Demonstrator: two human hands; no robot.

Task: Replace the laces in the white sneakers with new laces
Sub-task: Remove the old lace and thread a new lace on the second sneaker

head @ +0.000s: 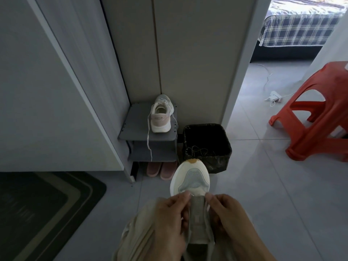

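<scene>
Together, left hand (169,219) and right hand (228,217) pinch lace (208,204) on sneaker (190,178).

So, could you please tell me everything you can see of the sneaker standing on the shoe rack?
The sneaker is white with a pale pink heel panel and a thick white sole. It stands upright on the grey rack's top shelf, heel toward the camera. A loose white lace trails from it over the shelf's front edge. No hand touches it.
</scene>
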